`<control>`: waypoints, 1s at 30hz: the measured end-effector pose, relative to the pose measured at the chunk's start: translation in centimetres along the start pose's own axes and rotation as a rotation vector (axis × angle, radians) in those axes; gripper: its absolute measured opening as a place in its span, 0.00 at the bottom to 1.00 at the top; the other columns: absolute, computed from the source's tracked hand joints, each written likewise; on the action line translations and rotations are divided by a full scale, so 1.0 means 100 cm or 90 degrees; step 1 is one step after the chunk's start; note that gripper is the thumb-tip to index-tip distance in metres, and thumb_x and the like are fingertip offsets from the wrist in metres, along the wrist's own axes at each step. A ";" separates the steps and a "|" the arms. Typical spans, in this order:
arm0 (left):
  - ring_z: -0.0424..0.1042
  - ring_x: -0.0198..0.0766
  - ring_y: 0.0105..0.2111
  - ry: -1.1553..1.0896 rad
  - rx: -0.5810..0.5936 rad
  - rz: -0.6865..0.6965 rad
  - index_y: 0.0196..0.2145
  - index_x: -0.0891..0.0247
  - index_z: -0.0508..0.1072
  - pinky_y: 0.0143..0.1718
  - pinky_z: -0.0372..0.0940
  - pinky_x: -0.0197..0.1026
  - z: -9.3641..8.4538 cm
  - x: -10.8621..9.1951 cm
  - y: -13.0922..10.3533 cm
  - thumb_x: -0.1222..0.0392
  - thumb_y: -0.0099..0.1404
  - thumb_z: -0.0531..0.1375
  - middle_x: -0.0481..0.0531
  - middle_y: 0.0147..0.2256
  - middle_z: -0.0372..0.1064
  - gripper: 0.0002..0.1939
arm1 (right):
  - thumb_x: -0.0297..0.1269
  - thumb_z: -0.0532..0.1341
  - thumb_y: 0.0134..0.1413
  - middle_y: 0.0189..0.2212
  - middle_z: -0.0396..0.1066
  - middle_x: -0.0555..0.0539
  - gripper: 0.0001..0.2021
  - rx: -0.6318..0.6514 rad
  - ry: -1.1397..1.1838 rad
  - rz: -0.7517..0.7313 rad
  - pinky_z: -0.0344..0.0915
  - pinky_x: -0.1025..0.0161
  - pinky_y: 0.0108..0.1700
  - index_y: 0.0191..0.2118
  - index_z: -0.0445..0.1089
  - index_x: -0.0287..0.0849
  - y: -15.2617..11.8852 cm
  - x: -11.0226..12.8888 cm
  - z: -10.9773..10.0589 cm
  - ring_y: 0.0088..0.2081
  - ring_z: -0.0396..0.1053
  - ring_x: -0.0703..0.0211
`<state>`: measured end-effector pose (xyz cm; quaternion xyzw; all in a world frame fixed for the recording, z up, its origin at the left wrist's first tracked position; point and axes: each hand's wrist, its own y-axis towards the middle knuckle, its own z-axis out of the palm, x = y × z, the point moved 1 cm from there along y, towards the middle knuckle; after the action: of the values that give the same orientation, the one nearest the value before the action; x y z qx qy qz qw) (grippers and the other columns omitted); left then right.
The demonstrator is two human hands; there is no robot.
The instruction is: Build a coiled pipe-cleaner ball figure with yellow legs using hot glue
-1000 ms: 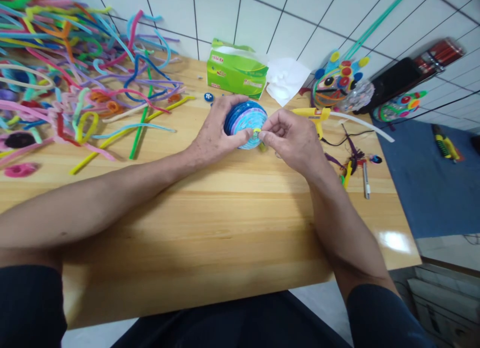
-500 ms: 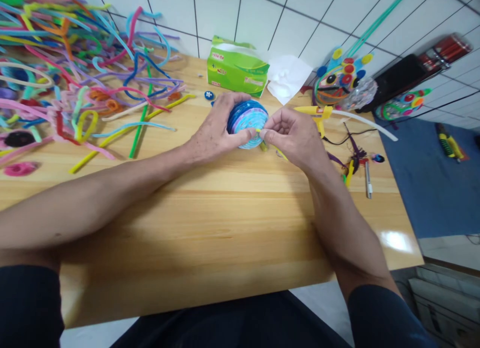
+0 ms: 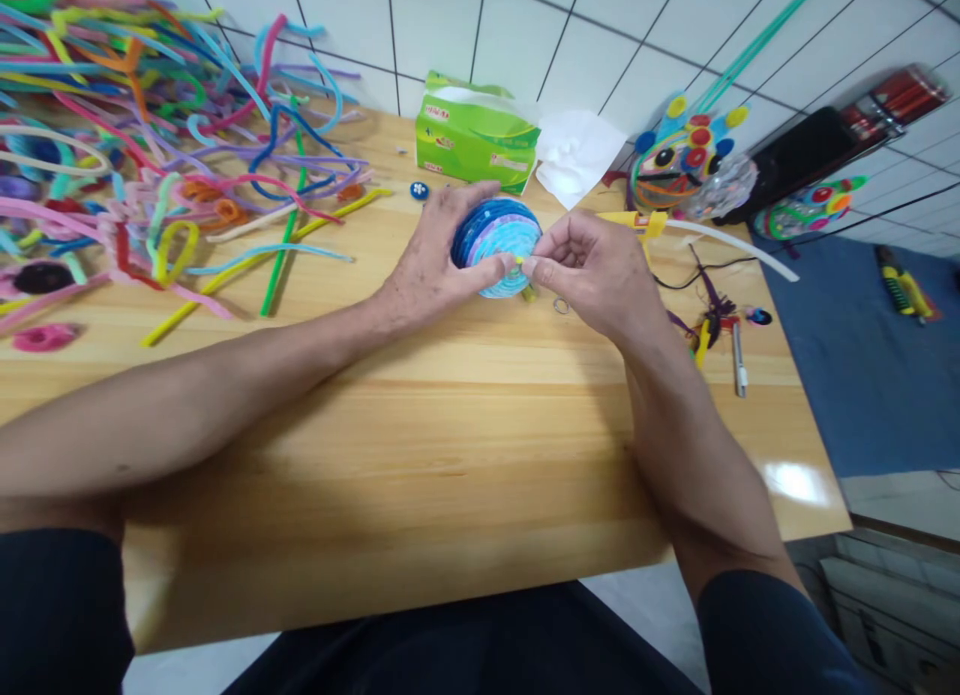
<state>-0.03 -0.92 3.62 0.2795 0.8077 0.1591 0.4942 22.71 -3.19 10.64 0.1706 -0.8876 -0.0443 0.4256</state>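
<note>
A round ball-like craft piece (image 3: 501,243), wound in rings of dark blue, purple and light blue, sits between my hands above the wooden table. My left hand (image 3: 439,255) is wrapped round its left side, with the thumb across its face. My right hand (image 3: 592,275) pinches at the piece's right edge, its thumb and forefinger beside a tiny yellow bit (image 3: 519,263) near my left thumb. Whether the right fingers hold that bit or the rim, I cannot make out. Just behind the right hand lies a yellow glue gun (image 3: 651,225) with a white glue stick in it.
Tangled pipe cleaners (image 3: 187,155) cover the table's left side. Behind the hands stand a green tissue pack (image 3: 476,140) and a white tissue (image 3: 574,155). A decorated craft container (image 3: 667,165), a dark red flask (image 3: 892,105) and a penlike tool (image 3: 739,360) are on the right.
Both hands keep nearly the same hold on the wound piece. A small ring on the table below the right hand now shows more clearly. The view has shifted slightly.
</note>
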 end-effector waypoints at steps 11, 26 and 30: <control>0.71 0.64 0.65 -0.088 0.141 -0.013 0.68 0.49 0.62 0.65 0.71 0.77 -0.007 0.014 0.012 0.26 0.68 0.72 0.57 0.68 0.68 0.43 | 0.45 0.76 0.59 0.26 0.76 0.55 0.14 -0.005 -0.031 0.012 0.68 0.62 0.31 0.32 0.72 0.49 -0.001 -0.001 0.006 0.29 0.71 0.61; 0.68 0.61 0.70 -0.034 0.098 -0.025 0.71 0.51 0.62 0.71 0.67 0.72 -0.006 0.003 0.005 0.19 0.69 0.65 0.53 0.70 0.66 0.48 | 0.42 0.76 0.61 0.24 0.73 0.56 0.14 -0.012 -0.063 -0.007 0.69 0.61 0.32 0.31 0.72 0.49 -0.001 0.003 0.004 0.28 0.72 0.60; 0.67 0.59 0.72 -0.041 0.070 -0.032 0.72 0.51 0.61 0.75 0.66 0.67 -0.003 0.004 0.000 0.21 0.70 0.65 0.54 0.71 0.65 0.46 | 0.37 0.75 0.61 0.23 0.73 0.55 0.13 -0.017 -0.063 0.004 0.68 0.61 0.31 0.31 0.72 0.48 -0.001 0.002 0.006 0.28 0.71 0.60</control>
<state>-0.47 -0.68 3.48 0.2907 0.8055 0.0926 0.5080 22.17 -3.40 10.43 0.1600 -0.9073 -0.0633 0.3836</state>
